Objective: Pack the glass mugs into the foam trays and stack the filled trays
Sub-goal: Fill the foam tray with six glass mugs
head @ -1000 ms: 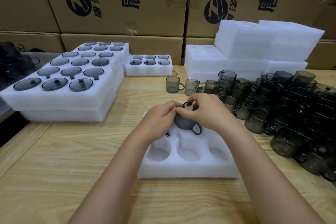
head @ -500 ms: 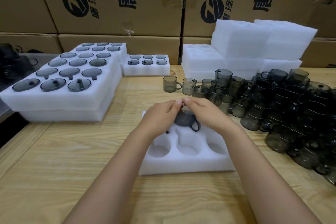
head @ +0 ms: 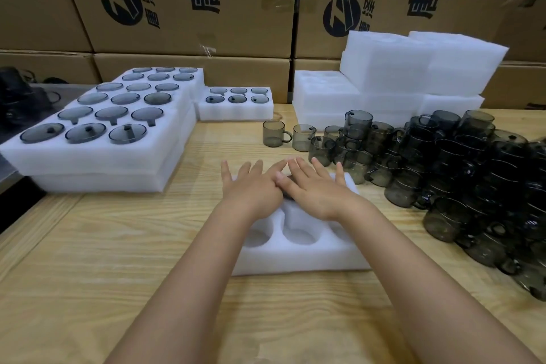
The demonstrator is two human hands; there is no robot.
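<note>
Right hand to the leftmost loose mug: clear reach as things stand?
Probably yes. The right hand lies flat over the foam tray; only bare table separates it from the leftmost mug.

- The left hand (head: 251, 188) lies flat with the palm down; its fingers (head: 254, 168) are straight and a little spread
- The right hand (head: 314, 190) lies flat beside it, also palm down; its fingers (head: 318, 167) are straight and spread
- The two hands touch at their inner edges; the forefingers meet near the tips
- Both forearms are bare; they come up from the lower edge and converge
</note>
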